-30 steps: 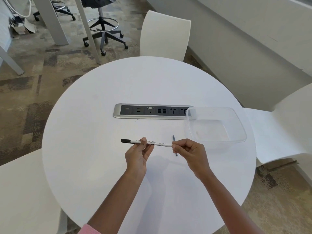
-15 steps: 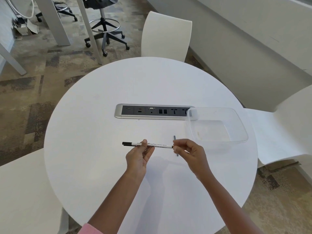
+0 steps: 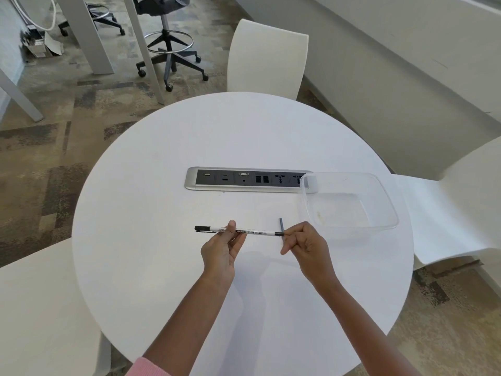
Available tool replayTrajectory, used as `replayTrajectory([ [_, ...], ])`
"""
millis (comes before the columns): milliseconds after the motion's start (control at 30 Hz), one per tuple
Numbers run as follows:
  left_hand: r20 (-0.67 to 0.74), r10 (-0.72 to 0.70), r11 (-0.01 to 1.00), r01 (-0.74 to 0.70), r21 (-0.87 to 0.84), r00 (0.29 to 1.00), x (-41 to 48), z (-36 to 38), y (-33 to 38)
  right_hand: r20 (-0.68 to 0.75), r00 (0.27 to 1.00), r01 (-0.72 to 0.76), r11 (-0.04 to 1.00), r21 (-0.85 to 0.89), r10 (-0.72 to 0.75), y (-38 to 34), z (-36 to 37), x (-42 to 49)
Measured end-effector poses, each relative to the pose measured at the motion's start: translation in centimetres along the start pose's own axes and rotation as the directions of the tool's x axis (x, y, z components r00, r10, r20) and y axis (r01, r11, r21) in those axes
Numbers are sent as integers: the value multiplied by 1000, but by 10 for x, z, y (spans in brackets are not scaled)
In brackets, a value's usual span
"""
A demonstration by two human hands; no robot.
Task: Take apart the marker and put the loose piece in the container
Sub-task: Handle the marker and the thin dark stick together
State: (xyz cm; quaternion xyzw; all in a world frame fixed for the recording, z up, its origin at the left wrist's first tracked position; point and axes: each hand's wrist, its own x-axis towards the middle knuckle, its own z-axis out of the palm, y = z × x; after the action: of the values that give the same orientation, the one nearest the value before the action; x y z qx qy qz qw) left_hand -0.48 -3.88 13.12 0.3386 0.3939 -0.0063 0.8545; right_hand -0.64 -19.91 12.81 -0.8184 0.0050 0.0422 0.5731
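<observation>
A thin white whiteboard marker [image 3: 254,232] with a black cap at its left end is held level above the round white table [image 3: 162,267]. My left hand [image 3: 221,252] pinches its barrel near the middle. My right hand [image 3: 306,246] pinches the short black tip at its right end. A thin grey rod [image 3: 281,225] lies on the table just behind my right fingertips, partly hidden by them. The clear plastic container [image 3: 390,213] sits to the right of my right hand, with nothing in it but a faint smear.
A silver power and data socket strip [image 3: 244,181] is set into the table's middle, its right end under the container's corner. White chairs stand at the far side [image 3: 267,58], the right [image 3: 461,199] and the near left [image 3: 35,308].
Both hands keep their hold on the marker in nearly the same place. The view has shifted slightly.
</observation>
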Motion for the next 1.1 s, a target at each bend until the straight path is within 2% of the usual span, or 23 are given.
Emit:
replayTrajectory([
  [100, 1, 12, 1000, -12, 8, 1000, 2, -1, 2, 36, 999, 41, 997, -63, -39, 0, -1, -1],
  [200, -5, 5, 1000, -5, -1, 1000, 3, -3, 3, 14, 1000, 15, 999, -36, -14, -1, -1, -2],
  [367, -15, -12, 1000, 12, -4, 1000, 3, -4, 0, 38, 989, -148, 980, 137, 144, -3, 0, 0],
  [500, -22, -13, 1000, 13, 3, 1000, 3, -4, -1, 74, 979, -205, 933, 295, 191, -9, 2, 0],
  [667, -17, -8, 1000, 9, 16, 1000, 3, -5, -3, 64, 972, -233, 941, 245, 225, -7, 6, 2],
  [900, -13, -4, 1000, 4, 7, 1000, 2, -5, -1, 55, 983, -182, 973, 140, 176, -8, 3, 0],
  [1100, 2, 12, 1000, -12, 10, 1000, 2, -2, 0, 103, 962, -271, 928, 256, 252, -8, 5, 1],
])
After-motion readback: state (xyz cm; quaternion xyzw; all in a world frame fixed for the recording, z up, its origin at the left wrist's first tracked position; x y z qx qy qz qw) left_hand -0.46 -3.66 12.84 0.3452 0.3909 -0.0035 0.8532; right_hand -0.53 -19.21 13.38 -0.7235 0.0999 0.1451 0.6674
